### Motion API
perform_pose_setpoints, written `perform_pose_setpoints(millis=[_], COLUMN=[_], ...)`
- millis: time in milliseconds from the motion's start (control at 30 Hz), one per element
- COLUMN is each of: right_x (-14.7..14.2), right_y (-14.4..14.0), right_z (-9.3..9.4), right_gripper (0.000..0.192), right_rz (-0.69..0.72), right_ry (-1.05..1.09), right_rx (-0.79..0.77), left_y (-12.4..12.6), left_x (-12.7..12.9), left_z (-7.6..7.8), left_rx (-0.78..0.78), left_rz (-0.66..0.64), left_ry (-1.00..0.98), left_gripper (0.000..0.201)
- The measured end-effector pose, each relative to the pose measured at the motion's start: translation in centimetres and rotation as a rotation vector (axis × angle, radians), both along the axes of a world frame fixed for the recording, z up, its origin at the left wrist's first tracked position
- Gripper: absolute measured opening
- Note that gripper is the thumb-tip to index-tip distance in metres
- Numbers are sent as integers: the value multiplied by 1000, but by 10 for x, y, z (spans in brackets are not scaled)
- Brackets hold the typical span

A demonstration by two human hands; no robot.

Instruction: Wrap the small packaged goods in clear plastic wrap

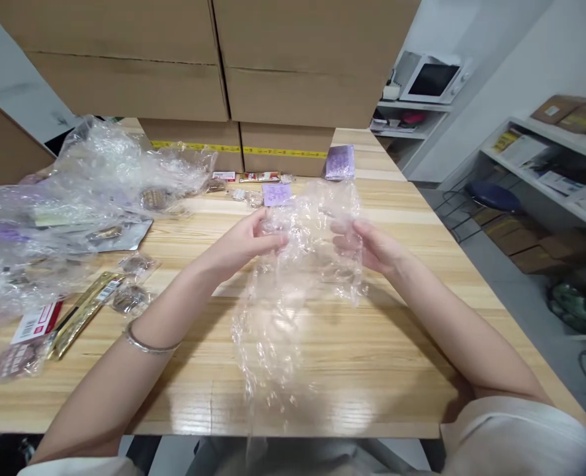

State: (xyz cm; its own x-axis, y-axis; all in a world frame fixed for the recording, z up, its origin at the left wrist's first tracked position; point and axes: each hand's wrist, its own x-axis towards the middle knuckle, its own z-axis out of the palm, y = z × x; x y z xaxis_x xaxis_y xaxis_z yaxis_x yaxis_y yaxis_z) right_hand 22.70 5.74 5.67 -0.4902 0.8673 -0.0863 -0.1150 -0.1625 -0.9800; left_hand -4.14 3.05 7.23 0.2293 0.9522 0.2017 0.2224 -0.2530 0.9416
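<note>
A crumpled clear plastic bag (305,244) hangs between my two hands above the wooden table, its lower end trailing toward the table's front edge. My left hand (260,239) grips its left side, thumb laid over the film. On the right side my right hand (365,244) is closed on the bag, with its fingers seen through the plastic. Just beyond the bag lie a small purple packet (276,194) and a larger purple packet (340,162). Whether anything is inside the bag I cannot make out; it looks see-through.
Cardboard boxes (283,92) stand stacked along the table's back. A heap of clear plastic wrapping (104,158) covers the left side. Gold stick packets (87,314), a red-and-white card (38,322) and small wrapped items (130,299) lie at left. Shelves (571,175) stand at right.
</note>
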Motion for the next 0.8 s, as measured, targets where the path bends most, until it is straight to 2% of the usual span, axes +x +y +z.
perform_pose_setpoints(millis=[67, 100, 133, 167, 233, 300, 367, 467, 533, 600, 667, 733, 800], right_x=[5, 9, 14, 20, 31, 36, 36, 29, 27, 29, 34, 39, 45], right_y=[4, 6, 8, 9, 10, 8, 4, 1, 3, 6, 10, 14, 19], right_z=[5, 9, 12, 17, 24, 30, 32, 26, 17, 8, 3, 2, 3], right_gripper=[31, 28, 28, 26, 18, 23, 28, 32, 40, 46, 48, 49, 50], right_rz=[-83, -94, -95, -89, -73, -86, -138, -176, -144, -109, -80, -44, -17], right_ry=[-14, -32, -52, -75, -101, -112, -135, -191, -191, -185, -203, -215, -224], right_rx=[-51, -75, -99, -128, -170, -149, -75, 20, 67, 108, 118, 104, 74], left_y=[7, 11, 13, 15, 15, 11, 5, -4, -7, -7, -7, -6, -6], left_x=[-6, -9, -12, -14, -16, -14, -10, -1, 6, 12, 17, 18, 16], left_z=[-5, -6, -7, -8, -12, -16, -21, -28, -30, -30, -28, -26, -24], left_rx=[-199, -300, -363, -417, -514, -584, -560, -343, -261, -328, -436, -547, -689], left_rz=[-195, -288, -319, -318, -266, -241, -257, -337, -490, -714, -820, -784, -669], left_ry=[-85, -122, -147, -163, -189, -185, -107, 30, 37, -24, -156, -303, -405], left_gripper=[45, 45, 41, 41, 57, 67, 57, 41, 45, 54, 58, 63, 71])
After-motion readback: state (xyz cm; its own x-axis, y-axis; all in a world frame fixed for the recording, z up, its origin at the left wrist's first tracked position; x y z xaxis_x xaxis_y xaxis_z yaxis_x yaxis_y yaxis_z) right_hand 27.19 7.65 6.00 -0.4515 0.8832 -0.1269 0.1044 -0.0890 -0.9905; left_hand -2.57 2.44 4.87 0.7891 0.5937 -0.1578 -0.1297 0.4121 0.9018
